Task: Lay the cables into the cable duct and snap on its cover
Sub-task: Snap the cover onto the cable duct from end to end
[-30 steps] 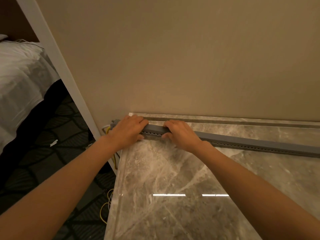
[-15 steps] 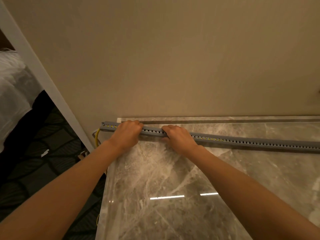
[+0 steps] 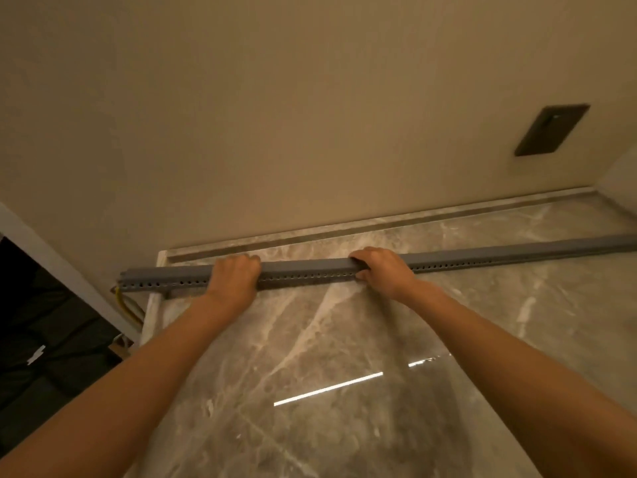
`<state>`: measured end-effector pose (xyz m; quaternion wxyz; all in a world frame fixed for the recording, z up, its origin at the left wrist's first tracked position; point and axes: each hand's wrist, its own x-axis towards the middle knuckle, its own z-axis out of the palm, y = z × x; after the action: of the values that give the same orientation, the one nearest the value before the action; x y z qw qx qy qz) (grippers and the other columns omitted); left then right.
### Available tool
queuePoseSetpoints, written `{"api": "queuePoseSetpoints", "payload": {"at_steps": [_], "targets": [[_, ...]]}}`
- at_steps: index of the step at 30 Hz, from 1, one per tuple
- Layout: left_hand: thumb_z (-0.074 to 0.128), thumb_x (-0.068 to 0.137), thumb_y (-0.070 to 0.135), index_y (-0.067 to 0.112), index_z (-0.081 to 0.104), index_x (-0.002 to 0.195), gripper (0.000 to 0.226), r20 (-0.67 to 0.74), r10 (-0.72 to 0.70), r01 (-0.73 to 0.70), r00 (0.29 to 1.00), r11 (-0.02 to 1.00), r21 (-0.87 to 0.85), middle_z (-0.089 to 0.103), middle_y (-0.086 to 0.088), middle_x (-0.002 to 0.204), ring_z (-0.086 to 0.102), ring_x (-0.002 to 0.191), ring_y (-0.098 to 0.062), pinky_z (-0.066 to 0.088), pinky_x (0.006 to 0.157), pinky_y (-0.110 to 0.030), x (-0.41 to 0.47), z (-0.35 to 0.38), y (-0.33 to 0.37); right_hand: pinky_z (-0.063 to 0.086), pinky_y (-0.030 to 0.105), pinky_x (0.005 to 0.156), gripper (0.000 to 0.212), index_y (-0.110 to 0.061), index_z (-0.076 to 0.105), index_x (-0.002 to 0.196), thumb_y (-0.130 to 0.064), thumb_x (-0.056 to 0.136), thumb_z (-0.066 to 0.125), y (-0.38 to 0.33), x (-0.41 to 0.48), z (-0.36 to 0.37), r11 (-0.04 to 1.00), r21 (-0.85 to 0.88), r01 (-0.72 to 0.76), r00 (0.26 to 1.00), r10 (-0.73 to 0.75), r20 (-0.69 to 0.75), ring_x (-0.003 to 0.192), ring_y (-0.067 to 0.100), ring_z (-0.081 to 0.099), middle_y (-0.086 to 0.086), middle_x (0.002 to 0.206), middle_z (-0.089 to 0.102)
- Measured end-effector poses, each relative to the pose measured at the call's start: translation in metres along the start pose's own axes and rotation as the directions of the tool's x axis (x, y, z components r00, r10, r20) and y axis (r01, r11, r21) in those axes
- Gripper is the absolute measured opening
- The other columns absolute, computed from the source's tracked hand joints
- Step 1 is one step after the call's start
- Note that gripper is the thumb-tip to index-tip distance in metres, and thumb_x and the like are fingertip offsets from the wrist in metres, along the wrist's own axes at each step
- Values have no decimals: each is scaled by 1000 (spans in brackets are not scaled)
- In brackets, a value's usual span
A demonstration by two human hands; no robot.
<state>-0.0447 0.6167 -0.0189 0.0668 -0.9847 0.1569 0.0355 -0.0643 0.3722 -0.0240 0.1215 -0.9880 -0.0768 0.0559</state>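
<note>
A long grey slotted cable duct [image 3: 303, 270] lies across the marble counter [image 3: 344, 339], parallel to the wall, with its grey cover on top. Its left end [image 3: 138, 279] juts past the counter's left edge. My left hand [image 3: 232, 276] grips the duct near that end, fingers curled over the top. Further right, my right hand [image 3: 381, 269] is wrapped over the duct's top in the same way. A yellow cable [image 3: 122, 300] hangs from the duct's left end toward the floor. Whatever cables are inside the duct are hidden.
A beige wall [image 3: 310, 115] rises just behind the duct, with a dark wall plate [image 3: 549, 129] at the upper right. A raised marble ledge [image 3: 379, 225] runs along the wall's foot. Left of the counter drops dark patterned carpet [image 3: 41, 339] beside a white door frame [image 3: 51, 267].
My right hand has slid to the right along the duct, widening the gap between my hands. The camera view has turned right, bringing the wall plate into sight.
</note>
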Motion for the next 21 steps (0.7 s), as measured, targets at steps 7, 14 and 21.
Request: {"api": "queuePoseSetpoints", "payload": {"at_steps": [7,14,21], "targets": [[48,94,31,8,48,121,35,-43,192,-196,980,972,-132,55,-12,121,52,108,-29,43,90,-37,33,-11,122,37,47,104,23,-10,59,111,-7,92,44,94,-36,-12,980,65,-186,975,193,-113,110,31,54,14,119,62],[45,95,26,8,49,119,30,-80,254,-265,964,942,-205,54,-14,120,51,107,-29,43,89,-38,72,-26,260,38,47,103,29,-12,54,119,-9,93,42,229,-77,-44,939,31,-343,928,344,-144,114,32,52,13,122,59],[43,96,19,7,49,117,25,-104,232,-250,967,942,-222,53,-15,120,49,109,-31,41,91,-39,101,-39,380,37,46,104,31,-10,53,120,-4,91,44,343,-103,-74,920,-20,-392,911,385,-150,117,29,50,10,125,57]]}}
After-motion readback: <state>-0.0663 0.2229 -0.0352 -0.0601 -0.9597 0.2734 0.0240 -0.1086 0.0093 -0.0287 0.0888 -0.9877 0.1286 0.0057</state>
